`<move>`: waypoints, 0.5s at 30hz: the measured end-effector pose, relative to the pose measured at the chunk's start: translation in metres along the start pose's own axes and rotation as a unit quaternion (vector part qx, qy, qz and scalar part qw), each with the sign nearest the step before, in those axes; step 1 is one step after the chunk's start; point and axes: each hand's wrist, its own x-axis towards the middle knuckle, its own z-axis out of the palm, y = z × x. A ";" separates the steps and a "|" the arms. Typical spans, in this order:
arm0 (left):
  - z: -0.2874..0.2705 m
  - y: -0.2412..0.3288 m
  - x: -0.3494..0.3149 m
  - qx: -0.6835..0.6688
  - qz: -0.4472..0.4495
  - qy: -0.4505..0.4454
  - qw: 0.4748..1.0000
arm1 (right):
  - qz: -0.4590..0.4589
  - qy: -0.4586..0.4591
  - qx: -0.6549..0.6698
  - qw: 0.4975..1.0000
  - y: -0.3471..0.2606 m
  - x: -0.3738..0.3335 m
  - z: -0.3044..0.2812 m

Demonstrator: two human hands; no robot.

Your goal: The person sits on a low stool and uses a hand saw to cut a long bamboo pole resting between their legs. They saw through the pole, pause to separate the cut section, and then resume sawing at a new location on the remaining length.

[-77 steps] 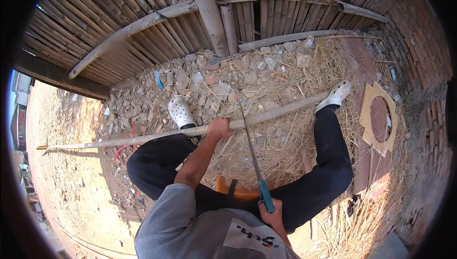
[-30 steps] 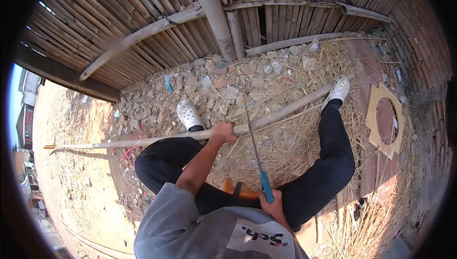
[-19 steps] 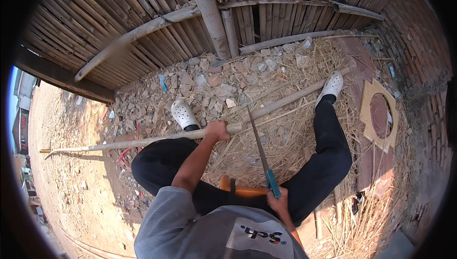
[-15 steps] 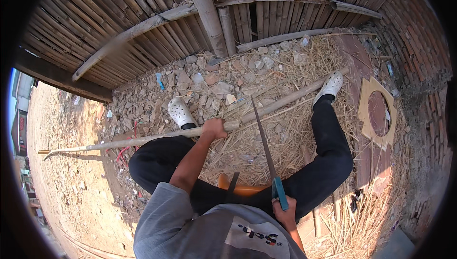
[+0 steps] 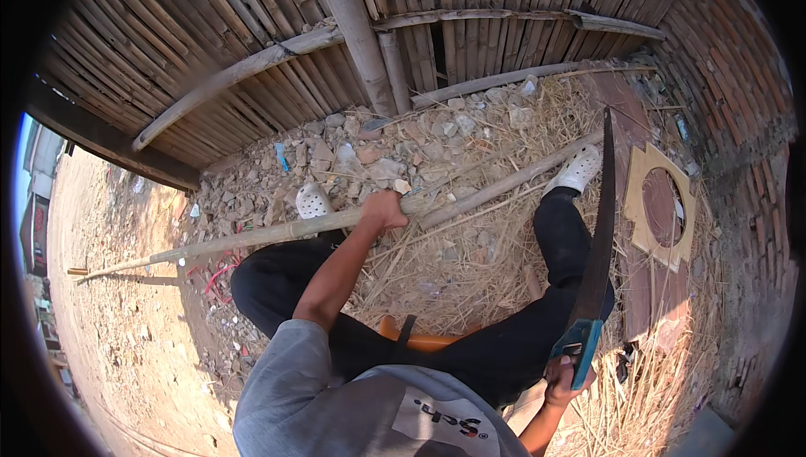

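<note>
— Where does the bamboo pole [image 5: 252, 237] lie?
— Across both legs, its thin end out over the sandy ground to the left, its thick end running toward the white clog [image 5: 578, 172] on the right.
— And the left hand [image 5: 384, 208]?
— Its grip is clamped around the pole, just right of the other white clog [image 5: 313, 200].
— The right hand [image 5: 564, 377]?
— Well right of the pole, closed on the blue handle of a hand saw [image 5: 594, 251], blade pointing up, clear of the pole.

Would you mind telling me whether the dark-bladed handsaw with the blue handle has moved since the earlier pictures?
Yes. The dark-bladed handsaw has swung off the long bamboo pole toward the person's right; its blade now rises beside the right leg, held by the right hand.
</note>
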 end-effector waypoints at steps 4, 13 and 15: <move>-0.051 0.076 0.021 -0.003 0.055 0.020 0.998 | 0.044 0.101 0.208 0.972 -0.023 0.013 0.005; -0.013 0.189 0.089 -0.065 0.135 -0.012 0.989 | -0.033 0.043 0.218 0.974 -0.022 -0.009 -0.040; 0.024 0.193 0.092 -0.067 0.145 -0.039 0.986 | -0.090 0.064 0.208 0.972 -0.023 -0.012 -0.055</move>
